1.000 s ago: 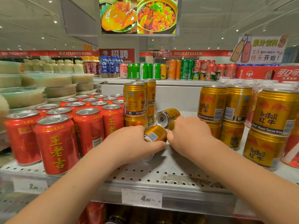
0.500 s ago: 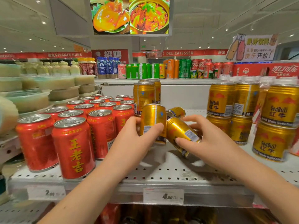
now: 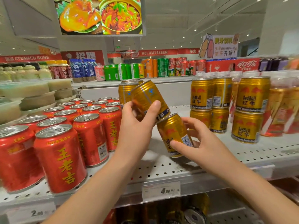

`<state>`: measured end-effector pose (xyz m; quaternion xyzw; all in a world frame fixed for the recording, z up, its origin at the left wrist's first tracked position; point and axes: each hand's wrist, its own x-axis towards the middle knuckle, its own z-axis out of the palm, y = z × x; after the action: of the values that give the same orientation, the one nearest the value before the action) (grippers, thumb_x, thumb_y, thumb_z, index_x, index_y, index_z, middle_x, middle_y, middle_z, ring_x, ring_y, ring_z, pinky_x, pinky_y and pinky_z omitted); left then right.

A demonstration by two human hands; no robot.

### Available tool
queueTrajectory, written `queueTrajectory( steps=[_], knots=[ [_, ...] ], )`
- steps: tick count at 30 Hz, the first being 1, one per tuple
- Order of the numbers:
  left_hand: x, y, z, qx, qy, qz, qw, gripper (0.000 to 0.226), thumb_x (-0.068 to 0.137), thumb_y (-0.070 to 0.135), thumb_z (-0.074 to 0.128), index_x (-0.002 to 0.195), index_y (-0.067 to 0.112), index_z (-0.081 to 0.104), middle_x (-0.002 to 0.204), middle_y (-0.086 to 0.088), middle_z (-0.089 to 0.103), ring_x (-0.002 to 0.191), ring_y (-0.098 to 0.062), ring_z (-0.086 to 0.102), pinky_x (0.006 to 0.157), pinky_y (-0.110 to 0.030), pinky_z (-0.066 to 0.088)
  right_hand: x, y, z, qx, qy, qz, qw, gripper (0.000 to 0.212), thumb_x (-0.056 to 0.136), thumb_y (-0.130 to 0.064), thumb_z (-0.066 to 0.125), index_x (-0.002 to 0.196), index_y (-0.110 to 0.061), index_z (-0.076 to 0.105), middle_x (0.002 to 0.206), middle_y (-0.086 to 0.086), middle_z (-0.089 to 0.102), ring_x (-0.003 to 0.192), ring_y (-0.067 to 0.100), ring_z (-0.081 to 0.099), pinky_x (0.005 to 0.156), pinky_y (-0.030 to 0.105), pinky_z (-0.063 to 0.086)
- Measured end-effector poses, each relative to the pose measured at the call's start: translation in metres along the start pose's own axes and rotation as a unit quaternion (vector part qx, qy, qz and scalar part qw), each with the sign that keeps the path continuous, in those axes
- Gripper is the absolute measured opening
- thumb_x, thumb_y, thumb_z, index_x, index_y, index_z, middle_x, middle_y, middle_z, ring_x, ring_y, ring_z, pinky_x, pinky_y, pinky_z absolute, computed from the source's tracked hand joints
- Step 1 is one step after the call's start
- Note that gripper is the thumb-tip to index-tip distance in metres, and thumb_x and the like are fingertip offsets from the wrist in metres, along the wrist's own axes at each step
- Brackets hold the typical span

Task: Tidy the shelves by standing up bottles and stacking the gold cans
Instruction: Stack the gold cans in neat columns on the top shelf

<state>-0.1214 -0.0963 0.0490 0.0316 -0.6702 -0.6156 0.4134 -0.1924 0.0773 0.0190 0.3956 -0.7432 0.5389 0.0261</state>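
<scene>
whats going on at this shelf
A person is tidying gold cans on a shop shelf. The left hand holds one gold can raised and tilted. The right hand grips a second gold can, also tilted, low over the shelf. The raised can's lower end meets the top of the second one, so the stack is not yet made. Finished two-high gold stacks stand to the right, red cans to the left.

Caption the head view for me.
Left hand holds the upper gold can tilted above the lower gold can gripped by the right hand.
</scene>
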Motion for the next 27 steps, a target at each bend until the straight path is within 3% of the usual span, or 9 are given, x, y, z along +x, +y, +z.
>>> queueTrajectory(
  steps=[2, 9, 12, 15, 18, 20, 23, 27],
  knots=[
    [0.001, -0.001, 0.006, 0.010, -0.022, 0.000, 1.000, 0.060, 0.077, 0.061, 0.076, 0.123, 0.028, 0.055, 0.113, 0.008, 0.075, 0.108, -0.010, 0.071, 0.095, -0.045, 0.056, -0.003, 0.000, 0.000, -0.006, -0.003, -0.015, 1.000, 0.066, 0.077, -0.046, 0.080, 0.132, -0.046, 0.044, 0.132, -0.018, 0.052, 0.121, -0.004, 0.051, 0.089, 0.017, 0.054],
    [0.002, 0.006, 0.017, 0.062, -0.114, 0.009, 0.991, 0.065, 0.077, 0.061, 0.078, 0.129, 0.034, 0.050, 0.119, 0.013, 0.072, 0.111, -0.006, 0.068, 0.093, -0.040, 0.057, -0.013, 0.005, -0.011, -0.074, 0.021, -0.015, 0.997, 0.062, 0.066, -0.069, 0.072, 0.117, -0.065, 0.036, 0.118, -0.035, 0.054, 0.114, -0.022, 0.047, 0.082, -0.002, 0.040],
    [0.000, 0.014, 0.023, 0.118, -0.159, 0.031, 0.980, 0.044, 0.083, 0.063, 0.072, 0.121, 0.052, 0.054, 0.113, 0.027, 0.069, 0.104, 0.007, 0.066, 0.082, -0.028, 0.059, -0.014, 0.010, -0.011, -0.079, 0.027, -0.013, 0.996, 0.060, 0.072, -0.063, 0.075, 0.121, -0.063, 0.039, 0.113, -0.037, 0.058, 0.112, -0.019, 0.051, 0.090, 0.007, 0.042],
    [-0.003, 0.019, 0.031, 0.159, -0.182, 0.029, 0.970, 0.029, 0.082, 0.070, 0.068, 0.107, 0.068, 0.055, 0.107, 0.033, 0.068, 0.098, 0.010, 0.065, 0.083, -0.032, 0.057, -0.015, 0.014, -0.012, -0.066, 0.040, -0.012, 0.997, 0.059, 0.077, -0.054, 0.078, 0.126, -0.053, 0.044, 0.115, -0.029, 0.063, 0.111, -0.011, 0.056, 0.095, 0.020, 0.048],
    [-0.003, 0.018, 0.044, 0.151, -0.181, 0.018, 0.972, 0.038, 0.083, 0.068, 0.069, 0.116, 0.052, 0.060, 0.107, 0.024, 0.072, 0.097, 0.004, 0.068, 0.084, -0.033, 0.056, -0.017, 0.016, -0.022, -0.060, 0.055, -0.021, 0.997, 0.057, 0.078, -0.051, 0.079, 0.110, -0.072, 0.037, 0.112, -0.043, 0.056, 0.106, -0.019, 0.054, 0.079, 0.003, 0.044],
    [-0.004, 0.016, 0.060, 0.148, -0.179, 0.009, 0.973, 0.041, 0.082, 0.067, 0.069, 0.117, 0.046, 0.061, 0.107, 0.018, 0.073, 0.093, 0.004, 0.068, 0.075, -0.025, 0.055, -0.019, 0.019, -0.034, -0.051, 0.057, -0.018, 0.997, 0.058, 0.079, -0.048, 0.080, 0.104, -0.077, 0.036, 0.112, -0.052, 0.050, 0.103, -0.023, 0.053, 0.071, -0.004, 0.041],
    [-0.005, 0.013, 0.091, 0.145, -0.168, 0.004, 0.975, 0.045, 0.081, 0.065, 0.072, 0.117, 0.040, 0.061, 0.105, 0.015, 0.073, 0.088, 0.003, 0.070, 0.063, -0.016, 0.054, -0.022, 0.029, -0.059, -0.056, 0.059, -0.017, 0.997, 0.050, 0.079, -0.048, 0.080, 0.110, -0.063, 0.044, 0.112, -0.049, 0.053, 0.098, -0.020, 0.057, 0.067, -0.004, 0.041],
    [-0.011, 0.009, 0.128, 0.150, -0.154, 0.022, 0.976, 0.046, 0.080, 0.067, 0.072, 0.116, 0.040, 0.060, 0.102, 0.023, 0.072, 0.088, 0.003, 0.070, 0.067, -0.015, 0.056, -0.023, 0.048, -0.095, -0.073, 0.056, -0.021, 0.995, 0.051, 0.077, -0.054, 0.079, 0.117, -0.053, 0.047, 0.111, -0.039, 0.061, 0.095, -0.014, 0.063, 0.068, 0.008, 0.048]
  ],
)
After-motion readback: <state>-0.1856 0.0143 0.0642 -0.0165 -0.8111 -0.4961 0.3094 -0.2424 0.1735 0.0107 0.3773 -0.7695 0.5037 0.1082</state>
